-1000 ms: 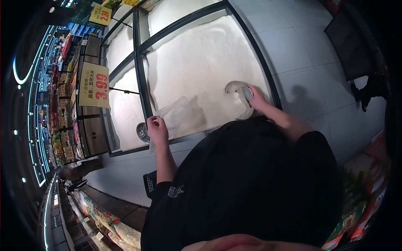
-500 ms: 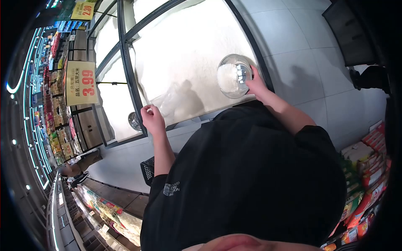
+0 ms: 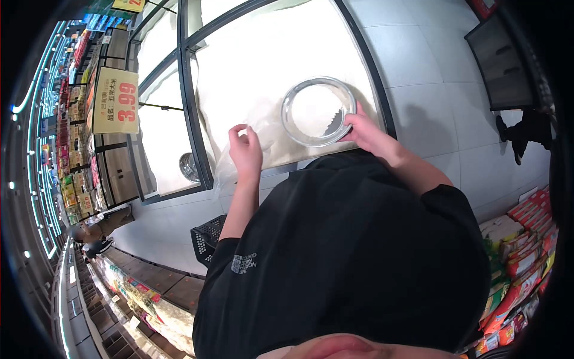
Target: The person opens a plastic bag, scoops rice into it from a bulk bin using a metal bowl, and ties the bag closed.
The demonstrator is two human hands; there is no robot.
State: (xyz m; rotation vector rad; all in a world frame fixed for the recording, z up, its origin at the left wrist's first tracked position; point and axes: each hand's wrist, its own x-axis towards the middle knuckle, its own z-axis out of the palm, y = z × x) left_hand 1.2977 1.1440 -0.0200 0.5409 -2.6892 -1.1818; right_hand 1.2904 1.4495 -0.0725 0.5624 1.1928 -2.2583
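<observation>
My right hand (image 3: pixel 363 129) grips the near right rim of a round, shiny bowl (image 3: pixel 288 119) above a bin of white rice (image 3: pixel 251 66). White rice lies in the bowl, and a dark jagged patch of its inside shows at the right. My left hand (image 3: pixel 245 149), to the left of the bowl, has its fingers pinched on a thin clear plastic bag (image 3: pixel 226 173). The bag hangs loosely over the bin's near edge and spreads toward the bowl. Where its mouth is, I cannot make out.
Black frames (image 3: pixel 190 107) divide the bins. Another metal bowl (image 3: pixel 189 167) rests in the left bin, near a yellow price sign (image 3: pixel 115 102). A black perforated basket (image 3: pixel 207 238) is beside me. Packaged goods (image 3: pixel 520 263) lie at right; people stand at far left and right.
The bowl has moved left with my right hand and its inside now faces me more. My left hand has moved right and up, bringing the plastic bag over the frame nearer the bowl.
</observation>
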